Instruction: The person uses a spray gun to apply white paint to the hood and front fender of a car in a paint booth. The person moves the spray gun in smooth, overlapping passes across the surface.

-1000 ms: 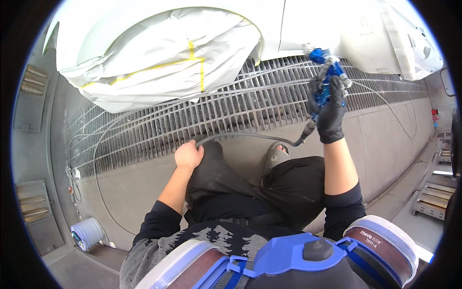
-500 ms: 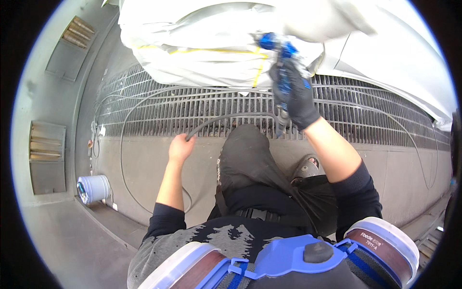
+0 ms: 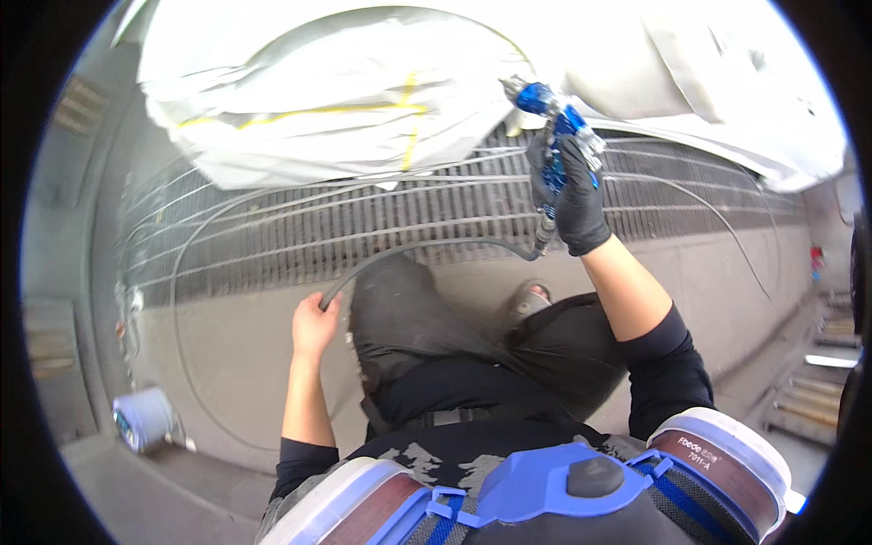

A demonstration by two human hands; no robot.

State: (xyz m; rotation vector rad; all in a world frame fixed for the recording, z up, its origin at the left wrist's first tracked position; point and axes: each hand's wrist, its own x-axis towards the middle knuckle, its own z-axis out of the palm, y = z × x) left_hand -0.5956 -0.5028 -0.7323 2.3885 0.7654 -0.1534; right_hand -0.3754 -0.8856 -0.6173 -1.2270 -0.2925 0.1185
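Note:
A black glove covers my right hand, which is wrapped round the handle of a blue and silver spray gun. The gun's nozzle end points up and left, close to a white-covered car body with yellow masking tape on it. From the bottom of the gun handle a dark air hose arcs left over my knee. My bare left hand is closed round that hose, lower and to the left. Part of the right hand's fingers is hidden behind the handle.
A floor grating runs across under the car's lower edge, with more hose lying over it. At the lower left stands a pale blue bucket. My mask's filter fills part of the lower edge. Wall vents show at right.
The view has turned and shifted right, so the car covering and bucket sit further left. My right hand still holds the spray gun, now beyond the taped corner; the left still grips the hose.

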